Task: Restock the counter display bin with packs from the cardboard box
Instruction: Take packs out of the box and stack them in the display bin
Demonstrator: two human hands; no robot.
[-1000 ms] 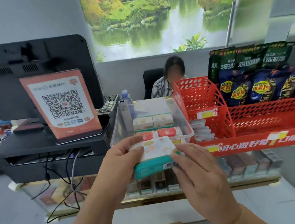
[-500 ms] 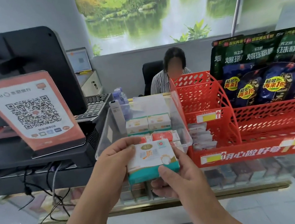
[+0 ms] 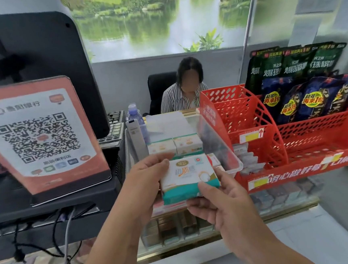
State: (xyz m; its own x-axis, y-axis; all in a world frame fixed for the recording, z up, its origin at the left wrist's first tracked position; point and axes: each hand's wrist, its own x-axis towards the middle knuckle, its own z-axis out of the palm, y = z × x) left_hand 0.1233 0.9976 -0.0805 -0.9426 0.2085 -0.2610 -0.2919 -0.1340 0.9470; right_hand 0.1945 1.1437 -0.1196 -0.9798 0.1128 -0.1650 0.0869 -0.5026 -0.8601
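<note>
Since a sec ago the pack [image 3: 188, 177] has gone from tilted to squared up and is closer to the clear bin [image 3: 232, 164]. It's right at the front lip, not in yet. Left grip [image 3: 145, 180] pinches its left edge, right grip [image 3: 223, 199] has a thumb on the lower rt corner, fingers under. Imo it's abt to drop in by the stocked packs [image 3: 176, 145]. Bin sits on the glass worktop [image 3: 285, 210], btw the register [image 3: 35, 49] w/ QR sign [image 3: 39, 139] and a red rack [image 3: 296, 142] of snack bags [image 3: 313, 98]. Someone's seated behind.
</note>
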